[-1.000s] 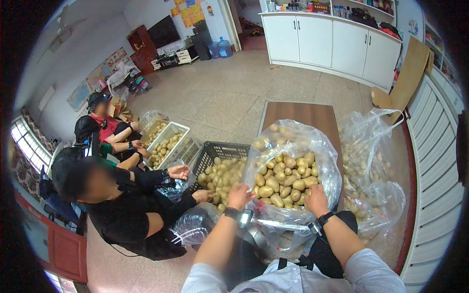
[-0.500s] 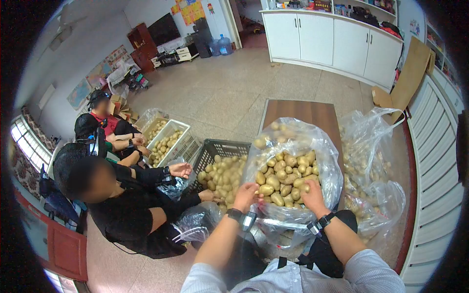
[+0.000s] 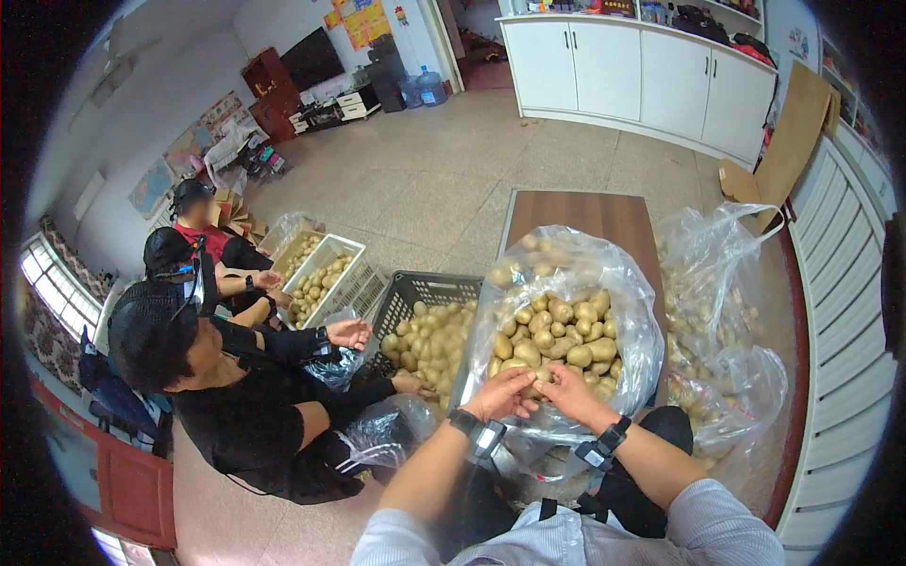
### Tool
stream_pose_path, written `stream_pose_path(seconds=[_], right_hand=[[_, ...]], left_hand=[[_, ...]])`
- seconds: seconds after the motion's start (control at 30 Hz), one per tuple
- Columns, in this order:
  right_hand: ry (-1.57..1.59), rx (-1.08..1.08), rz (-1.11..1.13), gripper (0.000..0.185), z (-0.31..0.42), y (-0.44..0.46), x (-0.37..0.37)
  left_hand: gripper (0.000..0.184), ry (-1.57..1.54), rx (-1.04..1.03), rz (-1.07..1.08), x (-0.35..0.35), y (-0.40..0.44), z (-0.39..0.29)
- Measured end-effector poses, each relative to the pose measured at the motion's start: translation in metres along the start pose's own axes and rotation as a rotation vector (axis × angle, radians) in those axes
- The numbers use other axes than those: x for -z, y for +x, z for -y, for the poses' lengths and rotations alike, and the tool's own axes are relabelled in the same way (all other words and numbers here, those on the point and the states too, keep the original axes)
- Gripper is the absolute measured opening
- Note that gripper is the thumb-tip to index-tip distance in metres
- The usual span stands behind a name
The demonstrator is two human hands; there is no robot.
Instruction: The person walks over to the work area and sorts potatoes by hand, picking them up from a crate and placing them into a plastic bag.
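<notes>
My left hand [image 3: 503, 394] and my right hand [image 3: 572, 391] meet over the front of a clear plastic bag [image 3: 634, 325] full of potatoes [image 3: 561, 311]. Between their fingertips is one potato [image 3: 542, 375], partly hidden by the fingers. Both hands are closed on it, thumbs and fingers bent inward. The bag's mouth is spread wide, and its loose front edge hangs below my wrists. Each wrist wears a dark strap with a small device.
Left of the bag, a dark crate [image 3: 429, 283] holds more potatoes; a co-worker's hand [image 3: 411, 385] reaches to it. Two more people sit beyond, near a white crate [image 3: 354, 274]. A brown board [image 3: 585, 209] lies behind the bag. Filled clear bags [image 3: 713, 283] stand at right.
My right hand has moved left and down with a potato, leaving the right part of the pile. My left hand has shifted right to meet it. The nearest co-worker's head has turned.
</notes>
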State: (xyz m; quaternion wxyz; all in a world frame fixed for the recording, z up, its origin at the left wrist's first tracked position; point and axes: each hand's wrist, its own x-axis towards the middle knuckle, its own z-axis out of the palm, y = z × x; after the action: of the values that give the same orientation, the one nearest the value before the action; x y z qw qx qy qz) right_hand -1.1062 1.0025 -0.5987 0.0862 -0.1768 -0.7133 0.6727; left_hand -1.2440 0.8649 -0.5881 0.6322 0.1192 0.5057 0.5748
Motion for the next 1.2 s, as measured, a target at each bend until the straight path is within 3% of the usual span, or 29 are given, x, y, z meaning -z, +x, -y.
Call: stream_pose_path(seconds=[0.23,0.33,0.4,0.53,0.57,0.67,0.7,0.8,0.87,0.93,1.0,1.03,1.2], right_hand=[[-0.025,-0.097,0.000,0.031,-0.008,-0.006,0.007],[-0.138,0.018,-0.093,0.032,-0.023,-0.006,0.017],[-0.353,0.027,-0.170,0.031,0.004,-0.021,0.029],[-0.696,0.115,-0.294,0.033,-0.017,-0.023,0.054],[-0.782,0.122,-0.305,0.035,-0.019,-0.026,0.058],[-0.898,0.090,-0.311,0.036,-0.023,-0.028,0.061],[-0.932,0.049,-0.302,0.036,-0.026,-0.028,0.061],[-1.071,-0.015,-0.212,0.036,-0.030,-0.031,0.062],[-1.113,-0.065,-0.186,0.035,-0.021,-0.035,0.059],[-1.156,-0.116,-0.158,0.035,-0.021,-0.037,0.058],[-1.208,-0.079,-0.189,0.034,-0.028,-0.037,0.057],[-1.209,-0.080,-0.189,0.034,-0.025,-0.038,0.056],[-1.267,-0.112,-0.172,0.030,-0.035,-0.034,0.055]], left_hand=[[0.042,-0.008,0.027,-0.010,0.007,0.004,0.004],[0.041,-0.051,-0.010,-0.105,0.009,0.001,-0.003],[0.041,-0.086,-0.038,-0.158,0.014,-0.002,-0.004],[0.042,-0.204,-0.167,-0.305,0.051,0.014,0.009],[0.043,0.006,-0.319,-0.342,0.072,0.024,0.021],[0.049,0.122,-0.399,-0.422,0.108,0.029,0.023],[0.039,0.581,-0.542,-0.492,0.118,0.024,0.021],[0.027,1.009,-0.788,-0.618,0.125,0.018,0.020],[0.054,1.587,-0.229,-0.728,0.107,-0.008,-0.008],[0.054,1.532,-0.340,-0.754,0.117,-0.011,-0.005],[0.051,1.600,-0.203,-0.740,0.124,-0.016,-0.009],[0.048,1.441,-0.303,-0.768,0.177,0.011,0.020],[0.040,1.620,-0.330,-0.849,0.163,-0.007,0.015]])
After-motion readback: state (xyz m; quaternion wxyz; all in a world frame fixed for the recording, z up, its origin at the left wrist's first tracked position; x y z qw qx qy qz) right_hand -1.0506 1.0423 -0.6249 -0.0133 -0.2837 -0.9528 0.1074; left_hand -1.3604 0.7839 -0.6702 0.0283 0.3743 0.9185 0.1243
